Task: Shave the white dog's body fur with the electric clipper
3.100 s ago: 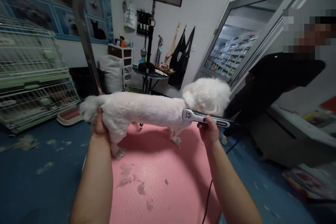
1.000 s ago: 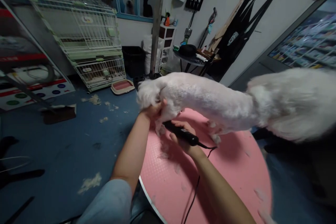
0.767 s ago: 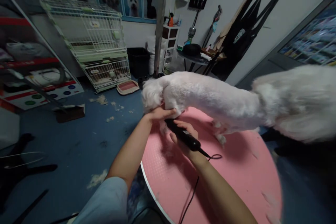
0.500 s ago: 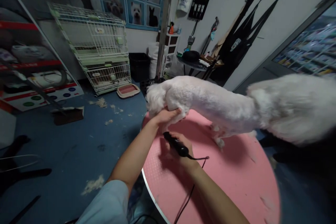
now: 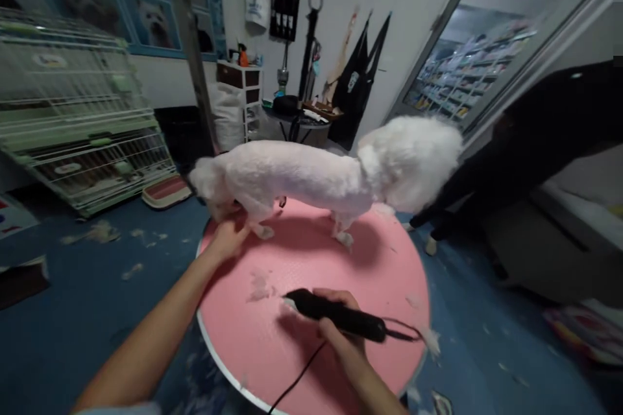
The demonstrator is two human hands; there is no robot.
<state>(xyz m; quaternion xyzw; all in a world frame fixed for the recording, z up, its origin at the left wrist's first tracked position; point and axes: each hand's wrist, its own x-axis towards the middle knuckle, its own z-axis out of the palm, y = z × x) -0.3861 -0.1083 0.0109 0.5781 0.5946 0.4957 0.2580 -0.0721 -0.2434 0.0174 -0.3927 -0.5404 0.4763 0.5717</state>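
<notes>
A white dog (image 5: 292, 168) with a close-clipped body and a fluffy head stands on the round pink grooming table (image 5: 302, 259), its head to the right. At its rump, my left hand (image 5: 230, 238) is beside a hind leg, low near the table top. Its fingers are partly hidden and blurred, so their grip is unclear. My right hand (image 5: 348, 331) is closed round a black corded hair clipper (image 5: 335, 314), held in front of the dog and apart from it. The clipper head points left, near a tuft of cut hair (image 5: 260, 286).
A metal grooming post (image 5: 195, 58) rises behind the dog's rump. The clipper cord (image 5: 302, 376) trails over the table's near part. Wire cages (image 5: 82, 123) and a litter tray (image 5: 167, 192) stand at left. A person in dark clothes (image 5: 516, 142) is at right, beyond the dog's head.
My right hand has drawn the clipper away from the dog's hind leg, toward me. The hind paw now rests on the table. The view has turned right, and the dog's head is now wholly visible.
</notes>
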